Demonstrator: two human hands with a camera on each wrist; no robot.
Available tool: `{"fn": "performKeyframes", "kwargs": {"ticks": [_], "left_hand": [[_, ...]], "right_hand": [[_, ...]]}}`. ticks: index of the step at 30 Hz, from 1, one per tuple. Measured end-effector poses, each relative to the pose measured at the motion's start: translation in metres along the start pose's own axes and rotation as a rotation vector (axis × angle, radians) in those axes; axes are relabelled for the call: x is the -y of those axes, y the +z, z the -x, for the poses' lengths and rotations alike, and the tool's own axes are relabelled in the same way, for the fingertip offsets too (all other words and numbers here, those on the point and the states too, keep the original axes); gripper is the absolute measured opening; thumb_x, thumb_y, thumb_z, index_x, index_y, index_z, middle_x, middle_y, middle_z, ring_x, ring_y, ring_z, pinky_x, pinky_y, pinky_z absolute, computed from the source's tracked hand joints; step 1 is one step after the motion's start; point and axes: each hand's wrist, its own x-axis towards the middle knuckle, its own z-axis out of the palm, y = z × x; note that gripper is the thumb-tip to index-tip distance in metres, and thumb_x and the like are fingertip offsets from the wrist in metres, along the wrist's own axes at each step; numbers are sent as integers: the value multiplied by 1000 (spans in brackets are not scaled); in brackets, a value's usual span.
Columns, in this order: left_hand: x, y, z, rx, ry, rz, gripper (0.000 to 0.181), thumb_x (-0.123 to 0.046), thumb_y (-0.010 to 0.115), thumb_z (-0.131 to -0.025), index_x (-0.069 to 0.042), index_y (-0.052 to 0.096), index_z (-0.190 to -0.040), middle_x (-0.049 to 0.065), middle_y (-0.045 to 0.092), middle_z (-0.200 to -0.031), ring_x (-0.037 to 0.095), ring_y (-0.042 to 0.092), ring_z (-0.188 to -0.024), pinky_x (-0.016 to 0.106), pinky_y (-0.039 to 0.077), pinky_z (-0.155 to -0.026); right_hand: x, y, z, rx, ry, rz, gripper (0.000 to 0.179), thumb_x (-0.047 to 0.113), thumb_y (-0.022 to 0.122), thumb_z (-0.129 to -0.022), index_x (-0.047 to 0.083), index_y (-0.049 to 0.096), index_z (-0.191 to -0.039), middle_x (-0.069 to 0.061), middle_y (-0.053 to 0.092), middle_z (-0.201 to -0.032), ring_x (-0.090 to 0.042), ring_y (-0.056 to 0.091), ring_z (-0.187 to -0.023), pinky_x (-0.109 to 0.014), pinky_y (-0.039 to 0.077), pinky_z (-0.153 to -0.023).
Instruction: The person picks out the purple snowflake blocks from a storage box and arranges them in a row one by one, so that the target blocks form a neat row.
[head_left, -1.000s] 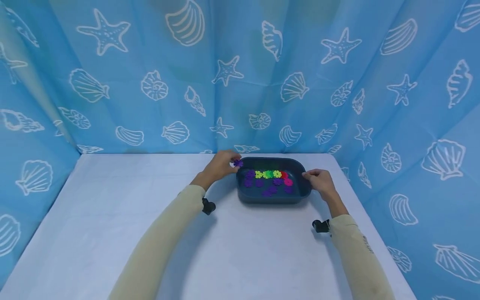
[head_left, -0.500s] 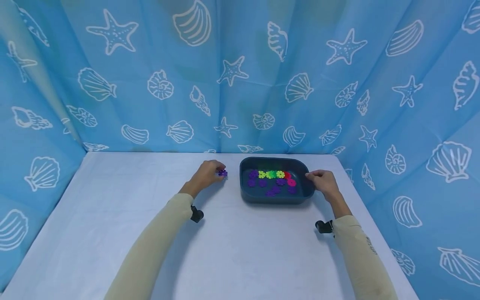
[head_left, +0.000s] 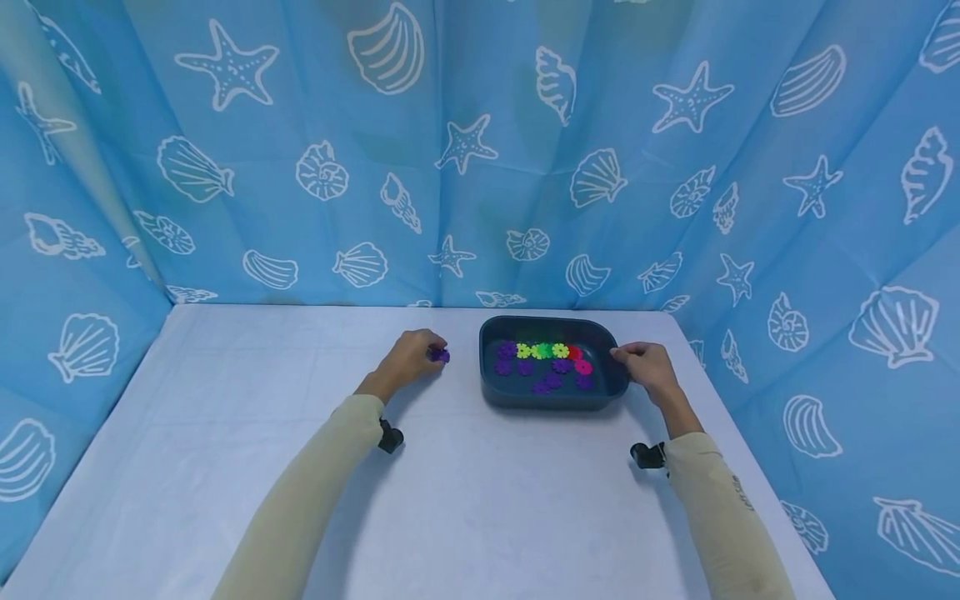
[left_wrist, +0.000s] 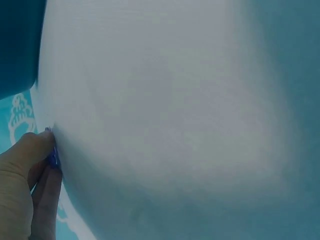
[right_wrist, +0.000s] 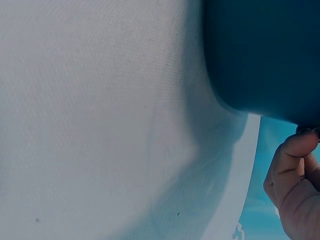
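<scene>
My left hand (head_left: 408, 358) pinches a purple flower-shaped disc (head_left: 438, 355) just above the white table, left of a dark blue-grey tub. In the left wrist view, the thumb and fingers hold the purple disc (left_wrist: 53, 157) edge-on near the table surface. With thumb and fingers, my right hand (head_left: 647, 367) grips the right end of the tub's rim (head_left: 555, 402). The right wrist view shows that grip at the edge of the tub (right_wrist: 265, 60). Inside the tub lie several purple discs (head_left: 552, 381), a row of yellow and green ones (head_left: 542, 351), and red and pink ones (head_left: 582, 367).
A white cloth covers the table (head_left: 480, 500). Behind and at both sides hangs a blue curtain (head_left: 495, 200) printed with shells and starfish. A small black camera (head_left: 390, 436) sits at the left wrist, another camera (head_left: 647, 455) at the right.
My left hand has carried the purple disc from the tub's left rim leftward and down to the table. My right hand keeps its grip on the tub. The head view has shifted slightly.
</scene>
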Motion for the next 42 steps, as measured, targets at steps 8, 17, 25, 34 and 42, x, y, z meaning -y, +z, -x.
{"fn": "performKeyframes", "kwargs": {"ticks": [8, 17, 25, 34, 42], "left_hand": [[1, 1, 2, -13, 14, -11, 38, -11, 75, -85, -4, 67, -121, 11, 66, -114, 24, 62, -107, 37, 48, -99], [-1, -3, -1, -49, 30, -12, 42, -14, 77, -84, -4, 66, -123, 11, 66, -119, 27, 61, -111, 39, 48, -99], [-39, -13, -17, -162, 197, 127, 36, -12, 75, -86, -2, 66, -120, 12, 66, -117, 31, 64, -105, 38, 54, -89], [-102, 8, -33, -72, 303, 142, 34, -11, 73, -88, -2, 67, -120, 9, 67, -116, 22, 63, -107, 31, 51, -93], [-128, 44, -39, 125, 311, 60, 35, -12, 74, -87, -7, 67, -122, 3, 68, -114, 18, 62, -107, 25, 50, -93]], "right_hand": [[0, -1, 0, 9, 0, -4, 46, 34, 55, -99, -5, 56, -125, -23, 56, -122, -32, 54, -102, -40, 50, -90], [2, 0, 0, -18, 14, -3, 45, 33, 58, -98, -5, 58, -123, -22, 58, -120, -33, 55, -100, -38, 53, -80], [1, 0, -1, -20, 9, -14, 45, 33, 58, -98, -5, 58, -123, -21, 58, -119, -31, 55, -99, -41, 53, -84], [-1, -3, -1, -12, -2, -12, 43, 29, 57, -98, -6, 58, -123, -22, 58, -120, -30, 57, -98, -37, 53, -82], [-5, 0, -7, -34, 7, -16, 47, 35, 62, -95, -6, 61, -120, -21, 61, -115, -30, 57, -93, -35, 53, -62]]}}
